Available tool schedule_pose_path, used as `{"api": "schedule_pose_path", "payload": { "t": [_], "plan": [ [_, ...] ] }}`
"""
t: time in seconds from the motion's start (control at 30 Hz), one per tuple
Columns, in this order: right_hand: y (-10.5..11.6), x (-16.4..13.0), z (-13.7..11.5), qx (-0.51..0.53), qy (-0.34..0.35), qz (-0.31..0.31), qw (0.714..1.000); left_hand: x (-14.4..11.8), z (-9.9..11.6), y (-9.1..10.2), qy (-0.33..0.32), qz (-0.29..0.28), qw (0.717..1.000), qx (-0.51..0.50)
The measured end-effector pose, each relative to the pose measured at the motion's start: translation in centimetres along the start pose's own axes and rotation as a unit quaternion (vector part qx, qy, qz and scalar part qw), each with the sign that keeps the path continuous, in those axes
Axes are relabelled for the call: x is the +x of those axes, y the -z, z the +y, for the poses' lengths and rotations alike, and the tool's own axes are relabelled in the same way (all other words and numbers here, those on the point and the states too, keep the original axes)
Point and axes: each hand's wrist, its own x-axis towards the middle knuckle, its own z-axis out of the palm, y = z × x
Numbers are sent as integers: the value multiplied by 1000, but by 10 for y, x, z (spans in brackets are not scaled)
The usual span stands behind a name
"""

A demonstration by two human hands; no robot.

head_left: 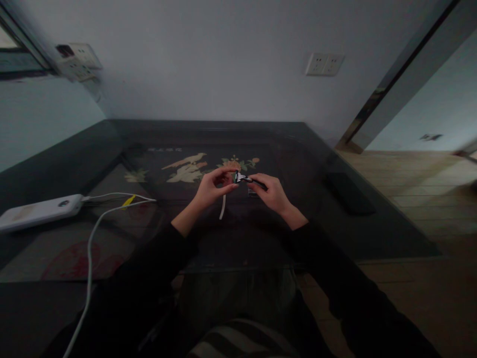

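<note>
Over the middle of the dark table (223,238), both my hands meet at a small razor (243,178) with a silver neck and a black handle. My left hand (211,189) pinches its head end between thumb and fingers, where a bit of green shows. The handle lies in the closed fingers of my right hand (271,193). Below my left hand, a thin white strip (222,208) lies on the tabletop. A small clear or grey piece (253,192) sits partly hidden beside my right fingers; its kind cannot be made out.
A white power bank (40,213) lies at the left, with a white cable (90,248) bearing a yellow tag (128,201). At the right is a dark flat object (349,194), perhaps a phone. Wall sockets (325,64) are on the wall behind the table.
</note>
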Motion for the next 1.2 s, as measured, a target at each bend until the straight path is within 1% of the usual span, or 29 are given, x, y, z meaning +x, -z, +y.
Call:
{"api": "schedule_pose_path", "payload": {
  "t": [0.1, 0.23, 0.37, 0.7, 0.93, 1.1, 1.2],
  "plan": [
    [0, 0, 0, -3, 5, -5, 1000, 0, 0, 2, 1, -7, 1000, 16],
    [1, 0, 1, -18, -12, -20, 1000, 0, 1, 4, -9, -16, 999, 45],
    [0, 0, 3, -17, -7, -14, 1000, -1, 1, 4, -4, -14, 999, 52],
    [-2, 0, 4, -22, -16, 11, 1000, -1, -2, -2, 25, 11, 999, 25],
    [-1, 0, 3, -8, -10, 7, 1000, 0, -1, -3, 32, 6, 999, 15],
    [-1, 0, 2, -10, -31, -1, 999, 0, 0, -3, 44, 4, 999, -7],
    [-2, 0, -2, 5, -37, -2, 999, 0, -2, -4, 49, 13, 998, -37]
  ]
}}
